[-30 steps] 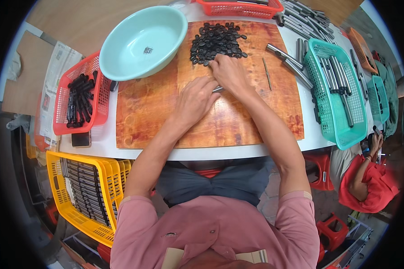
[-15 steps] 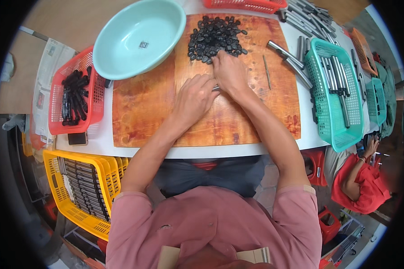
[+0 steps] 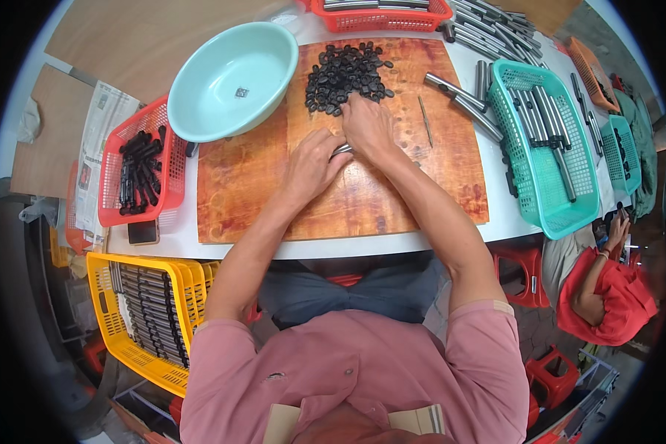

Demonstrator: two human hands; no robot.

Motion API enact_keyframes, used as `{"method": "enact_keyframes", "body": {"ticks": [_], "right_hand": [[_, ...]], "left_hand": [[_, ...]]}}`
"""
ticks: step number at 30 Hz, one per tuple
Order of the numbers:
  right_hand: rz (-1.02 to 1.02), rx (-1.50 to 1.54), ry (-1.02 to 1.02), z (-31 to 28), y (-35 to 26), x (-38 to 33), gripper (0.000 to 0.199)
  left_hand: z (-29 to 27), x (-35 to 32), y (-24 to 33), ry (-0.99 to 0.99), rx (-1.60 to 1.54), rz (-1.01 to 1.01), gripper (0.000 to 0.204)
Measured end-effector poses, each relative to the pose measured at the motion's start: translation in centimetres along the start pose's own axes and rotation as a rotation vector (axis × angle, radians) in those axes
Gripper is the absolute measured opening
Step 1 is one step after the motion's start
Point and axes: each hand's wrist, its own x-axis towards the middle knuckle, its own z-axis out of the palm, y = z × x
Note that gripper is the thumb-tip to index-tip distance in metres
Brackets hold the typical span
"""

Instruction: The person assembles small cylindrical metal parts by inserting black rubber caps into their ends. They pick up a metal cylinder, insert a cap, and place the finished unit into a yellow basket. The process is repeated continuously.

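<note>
Nearest us, a yellow basket (image 3: 144, 371) holds rows of silvery rods (image 3: 146, 311). Over the wooden board (image 3: 399, 203), our left hand (image 3: 313, 166) curls round a metal tube (image 3: 342, 149); our right hand (image 3: 368, 129), fingers bent, meets the near edge of the black cap pile (image 3: 348, 70), its grip hidden. Left, a red basket (image 3: 174, 159) holds black parts (image 3: 139, 174), beside newsprint (image 3: 100, 137) too small to read; right, a green basket (image 3: 536, 201) holds tubes (image 3: 540, 111). Farther, a pale basin (image 3: 214, 78) has a dark square (image 3: 241, 92) inside.
</note>
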Motion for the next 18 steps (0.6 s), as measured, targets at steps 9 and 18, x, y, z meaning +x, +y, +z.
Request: {"method": "enact_keyframes", "body": {"ticks": [9,18], "right_hand": [[0.015,-0.023,0.043,0.0,0.3,-0.8,0.024],[0.137,0.734,0.268,1.0,3.4,1.1,0.039]], "left_hand": [[0.4,-0.1,0.9,-0.002,0.114,0.070,0.027],[0.0,2.3,-0.3,0.054,-0.145,-0.224,0.032]]}}
